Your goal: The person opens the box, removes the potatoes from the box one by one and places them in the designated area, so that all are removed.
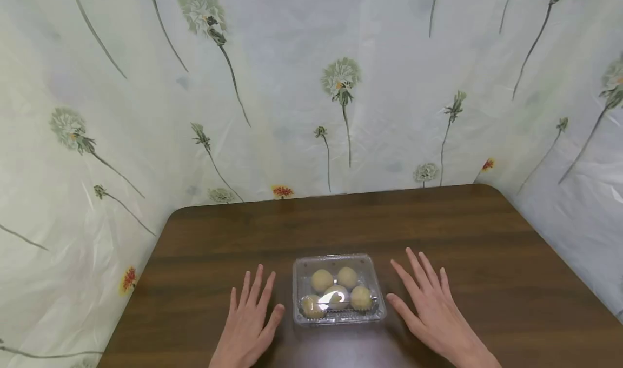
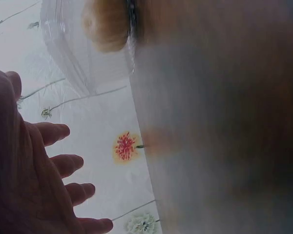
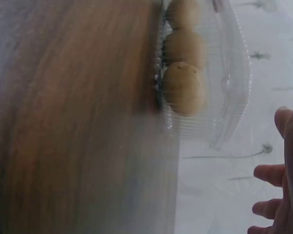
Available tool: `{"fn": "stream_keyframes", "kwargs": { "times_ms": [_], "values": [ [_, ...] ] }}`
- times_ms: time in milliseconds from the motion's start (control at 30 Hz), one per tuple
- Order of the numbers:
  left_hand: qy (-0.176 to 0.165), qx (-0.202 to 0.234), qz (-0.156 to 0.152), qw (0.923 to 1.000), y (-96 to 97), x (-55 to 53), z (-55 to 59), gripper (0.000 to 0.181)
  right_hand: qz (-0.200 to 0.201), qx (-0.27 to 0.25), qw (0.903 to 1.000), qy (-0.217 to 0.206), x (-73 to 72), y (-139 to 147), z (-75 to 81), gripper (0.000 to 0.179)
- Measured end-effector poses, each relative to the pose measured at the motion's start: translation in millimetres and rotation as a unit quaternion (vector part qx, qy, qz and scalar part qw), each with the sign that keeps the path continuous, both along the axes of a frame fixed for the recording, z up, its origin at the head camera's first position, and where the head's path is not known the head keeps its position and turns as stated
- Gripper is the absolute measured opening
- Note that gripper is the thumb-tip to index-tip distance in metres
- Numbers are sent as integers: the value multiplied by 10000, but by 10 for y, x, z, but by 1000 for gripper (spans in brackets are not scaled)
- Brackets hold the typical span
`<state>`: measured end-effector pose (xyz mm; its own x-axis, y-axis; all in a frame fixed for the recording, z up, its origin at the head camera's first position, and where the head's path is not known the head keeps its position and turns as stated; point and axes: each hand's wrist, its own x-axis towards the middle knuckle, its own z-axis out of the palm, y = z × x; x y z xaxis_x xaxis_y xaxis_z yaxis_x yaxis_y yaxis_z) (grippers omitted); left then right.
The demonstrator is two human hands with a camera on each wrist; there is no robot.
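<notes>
A clear plastic clamshell container (image 1: 304,268) sits on the brown table with its lid down. Several round, pale-yellow balls (image 1: 322,280) lie inside it; their kind is not clear, and glare covers part of the front ones. To the container's left is my left hand (image 1: 248,322), fingers spread and straight, apart from it. My right hand (image 1: 433,311) is held on the other side, also spread and not touching the box. In the left wrist view one ball (image 2: 106,24) shows through the plastic wall. The right wrist view shows a row of balls (image 3: 184,90) in the box.
The dark wood-grain table (image 1: 233,233) has rounded far corners. Behind it and along both sides hangs a white sheet (image 1: 287,87) printed with dandelions and small red flowers.
</notes>
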<state>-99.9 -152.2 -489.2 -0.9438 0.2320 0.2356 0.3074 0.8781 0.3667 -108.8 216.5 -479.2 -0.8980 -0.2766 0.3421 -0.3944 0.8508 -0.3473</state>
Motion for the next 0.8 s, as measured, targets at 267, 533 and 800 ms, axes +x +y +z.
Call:
{"fn": "stream_keyframes", "kwargs": {
  "times_ms": [267,533,800],
  "values": [
    [-109,485,139,9987,70,53,-39,54,442,-354,9950,826,-4,-21,-37,56],
    [-698,2571,412,9630,162,71,-37,33,1455,-790,9690,1832,-8,-102,-127,14],
    [-1834,3877,66,9033,213,78,-81,25,1925,-998,9576,1900,12,-171,-169,8]
  ]
}}
